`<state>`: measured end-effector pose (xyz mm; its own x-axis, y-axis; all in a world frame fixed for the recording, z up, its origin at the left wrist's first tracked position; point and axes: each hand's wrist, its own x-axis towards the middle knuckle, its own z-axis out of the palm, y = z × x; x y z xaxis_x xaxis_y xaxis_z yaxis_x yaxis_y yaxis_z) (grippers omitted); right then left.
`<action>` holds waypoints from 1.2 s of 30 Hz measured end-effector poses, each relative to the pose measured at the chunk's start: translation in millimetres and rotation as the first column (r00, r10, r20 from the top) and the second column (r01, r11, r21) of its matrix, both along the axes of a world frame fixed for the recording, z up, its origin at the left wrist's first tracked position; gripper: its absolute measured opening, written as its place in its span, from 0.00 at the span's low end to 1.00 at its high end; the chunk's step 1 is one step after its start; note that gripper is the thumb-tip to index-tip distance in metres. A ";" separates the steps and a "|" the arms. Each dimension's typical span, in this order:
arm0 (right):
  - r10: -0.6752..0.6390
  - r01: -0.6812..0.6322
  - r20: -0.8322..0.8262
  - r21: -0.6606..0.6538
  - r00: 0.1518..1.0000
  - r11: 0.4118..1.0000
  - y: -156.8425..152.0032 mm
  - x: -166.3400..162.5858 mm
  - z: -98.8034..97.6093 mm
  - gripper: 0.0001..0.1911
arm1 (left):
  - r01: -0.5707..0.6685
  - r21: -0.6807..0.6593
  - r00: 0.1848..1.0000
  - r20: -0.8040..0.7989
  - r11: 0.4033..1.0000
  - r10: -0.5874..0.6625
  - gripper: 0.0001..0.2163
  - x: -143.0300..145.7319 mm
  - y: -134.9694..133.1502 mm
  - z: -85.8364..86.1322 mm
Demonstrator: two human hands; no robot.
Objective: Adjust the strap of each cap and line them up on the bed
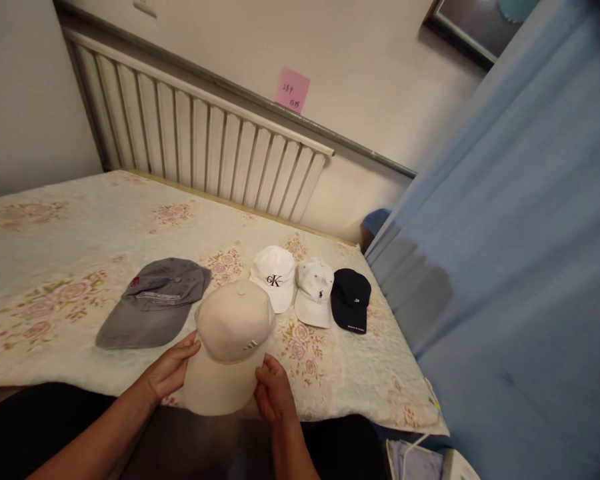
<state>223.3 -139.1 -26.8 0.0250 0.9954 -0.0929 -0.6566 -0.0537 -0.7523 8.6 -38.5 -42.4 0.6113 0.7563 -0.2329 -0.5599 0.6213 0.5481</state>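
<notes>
Both my hands hold a cream baseball cap (235, 320) over the near edge of the bed, its brim toward me. My left hand (175, 365) grips it at the left side where crown and brim meet. On the other side my right hand (275, 390) pinches the brim's right edge. A grey baseball cap (155, 303) lies to the left on the bed. Beyond and to the right sit a white cap with black letters (276, 280), a white cap with a small dark logo (314, 293) and a black cap (351, 300), side by side.
The caps rest on a bed with a floral cover (105, 227). A white radiator (205, 143) runs along the wall behind it. A blue curtain (500, 267) hangs on the right. A pink note (293, 90) is on the wall. My dark-clothed knees are at the bed's near edge.
</notes>
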 end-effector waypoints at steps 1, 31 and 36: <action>0.000 0.000 -0.005 0.003 1.000 1.000 0.0 -0.3 0.4 0.21 | 0.003 0.001 1.000 0.008 1.000 -0.003 0.35 0.0 0.0 -0.1; -0.178 0.178 -0.036 -0.005 0.983 0.984 -18.4 50.2 11.5 0.27 | 0.105 0.006 0.994 -0.023 0.994 -0.105 0.22 2.2 7.8 0.8; -0.404 0.403 -0.006 -0.058 0.915 0.914 -36.0 122.8 3.9 0.23 | 0.128 -0.004 0.992 -0.004 0.992 -0.128 0.21 2.3 8.0 5.5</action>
